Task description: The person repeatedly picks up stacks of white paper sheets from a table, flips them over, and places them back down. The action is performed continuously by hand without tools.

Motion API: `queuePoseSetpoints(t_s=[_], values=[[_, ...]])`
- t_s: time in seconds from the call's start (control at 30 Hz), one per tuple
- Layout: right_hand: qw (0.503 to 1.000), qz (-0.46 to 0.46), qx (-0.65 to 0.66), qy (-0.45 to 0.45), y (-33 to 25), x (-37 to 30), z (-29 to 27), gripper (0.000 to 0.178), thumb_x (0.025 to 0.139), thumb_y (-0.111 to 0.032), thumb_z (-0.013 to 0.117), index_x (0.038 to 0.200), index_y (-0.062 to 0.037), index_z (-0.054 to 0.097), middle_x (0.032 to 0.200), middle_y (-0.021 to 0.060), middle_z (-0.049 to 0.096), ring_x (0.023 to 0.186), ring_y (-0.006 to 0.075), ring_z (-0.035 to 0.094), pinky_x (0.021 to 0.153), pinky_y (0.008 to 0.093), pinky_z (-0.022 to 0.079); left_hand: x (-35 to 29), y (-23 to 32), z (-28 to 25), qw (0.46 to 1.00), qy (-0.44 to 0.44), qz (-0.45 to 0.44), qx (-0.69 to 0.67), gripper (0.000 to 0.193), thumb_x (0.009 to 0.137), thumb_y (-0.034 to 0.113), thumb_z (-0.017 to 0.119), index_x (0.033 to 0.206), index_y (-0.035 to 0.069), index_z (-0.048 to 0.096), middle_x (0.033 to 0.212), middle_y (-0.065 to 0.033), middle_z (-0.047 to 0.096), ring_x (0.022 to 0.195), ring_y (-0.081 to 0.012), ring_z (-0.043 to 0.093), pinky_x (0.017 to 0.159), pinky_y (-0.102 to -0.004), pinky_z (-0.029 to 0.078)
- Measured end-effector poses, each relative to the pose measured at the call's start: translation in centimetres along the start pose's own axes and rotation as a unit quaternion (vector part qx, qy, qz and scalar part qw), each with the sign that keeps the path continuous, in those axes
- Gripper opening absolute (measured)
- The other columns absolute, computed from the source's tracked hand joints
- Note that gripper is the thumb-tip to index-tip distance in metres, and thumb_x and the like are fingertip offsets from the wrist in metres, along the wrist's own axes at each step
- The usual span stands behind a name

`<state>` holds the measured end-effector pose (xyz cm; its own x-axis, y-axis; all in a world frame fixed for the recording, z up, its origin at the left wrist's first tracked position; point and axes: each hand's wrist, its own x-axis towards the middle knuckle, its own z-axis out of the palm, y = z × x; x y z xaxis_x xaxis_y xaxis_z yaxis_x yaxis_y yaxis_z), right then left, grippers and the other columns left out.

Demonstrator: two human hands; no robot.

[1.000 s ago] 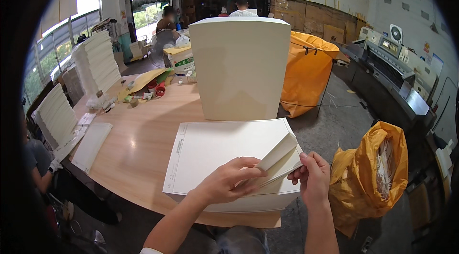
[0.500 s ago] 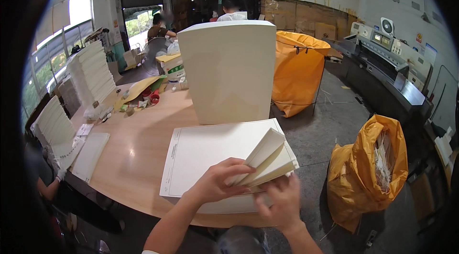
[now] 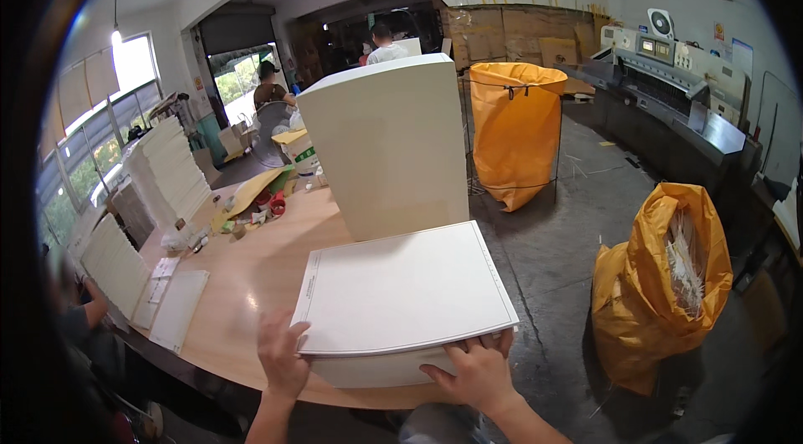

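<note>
A stack of large white paper sheets [image 3: 406, 289] lies flat on the table before me, its top sheet bordered by a thin printed line. Its upper layer juts slightly over the thick lower part [image 3: 376, 367]. At the near left corner is my left hand [image 3: 283, 354], fingers apart and thumb against the edge. My right hand [image 3: 481, 369] rests at the near right edge, fingertips along the upper sheets and thumb spread toward the lower part. Neither hand is closed around anything. Right behind the stack rises a tall cream-coloured pile of paper [image 3: 389, 147].
The wooden table [image 3: 230, 277] also carries tape rolls [image 3: 277, 206] and paper stacks [image 3: 171, 168] at left. Orange sacks stand on the floor, one behind [image 3: 514, 130] and one holding paper strips [image 3: 623, 310]. A cutting machine [image 3: 652, 84] is at far right. A co-worker [image 3: 92, 310] sits at left.
The folded-over sheets that my hands held at the right corner now lie flat on the stack. My left hand has moved left to the near left corner; the view has shifted.
</note>
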<state>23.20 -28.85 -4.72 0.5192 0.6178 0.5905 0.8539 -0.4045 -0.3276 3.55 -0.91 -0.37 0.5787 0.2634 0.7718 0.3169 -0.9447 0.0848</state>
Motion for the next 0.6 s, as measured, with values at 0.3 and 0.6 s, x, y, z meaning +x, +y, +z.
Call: queuePoseSetpoints(t_s=[0.3, 0.6], values=[[0.988, -0.060, -0.045, 0.133, 1.6, -0.3, 3.0, 0.048, 0.086, -0.058, 0.077, 0.105, -0.0143, 0.086, 0.111, 0.0094, 0.076, 0.128, 0.0350, 0.060, 0.119, 0.0683, 0.020, -4.4, 5.6, -5.6, 0.998, 0.028, 0.044, -0.044, 0.015, 0.099, 0.015, 0.072, 0.109, 0.004, 0.071, 0.118, -0.0184, 0.075, 0.115, -0.0372, 0.071, 0.097, -0.0486, 0.057], [0.996, -0.055, 0.003, 0.071, 0.2, 0.0, 1.6, 0.057, 0.089, -0.054, 0.070, 0.119, -0.0072, 0.080, 0.128, 0.0197, 0.071, 0.136, 0.0449, 0.055, 0.121, 0.0745, 0.016, -9.0, 5.5, -1.0, 0.420, -0.092, -0.534, -0.728, 0.048, 0.113, 0.030, 0.049, 0.147, -0.004, 0.055, 0.137, -0.0190, 0.070, 0.119, -0.0319, 0.072, 0.104, -0.0454, 0.058]])
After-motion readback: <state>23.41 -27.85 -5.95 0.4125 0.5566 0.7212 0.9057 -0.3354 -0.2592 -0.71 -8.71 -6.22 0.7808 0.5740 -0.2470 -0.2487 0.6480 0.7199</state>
